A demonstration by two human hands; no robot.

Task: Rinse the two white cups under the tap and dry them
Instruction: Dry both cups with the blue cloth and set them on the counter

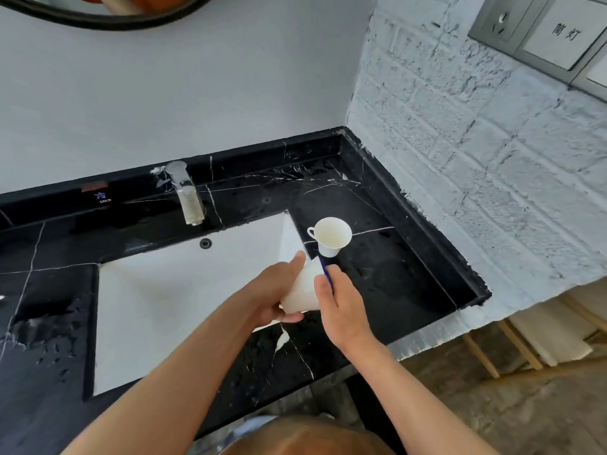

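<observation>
One white cup (331, 235) with a small handle stands upright on the black marble counter (387, 274), right of the sink. I hold the second white cup (303, 289) tilted over the sink's right edge. My left hand (274, 292) grips it from the left and underneath. My right hand (341, 307) holds the cup's right side, with a thin dark blue thing (326, 269) pressed between its fingers and the cup. What that blue thing is I cannot tell. The metal tap (187, 195) stands behind the sink with no water running.
The white rectangular sink (184, 290) has an overflow hole in its back wall. Water drops lie on the counter at left and right. A raised black ledge borders the counter at the back and right. White brick wall with switches stands on the right.
</observation>
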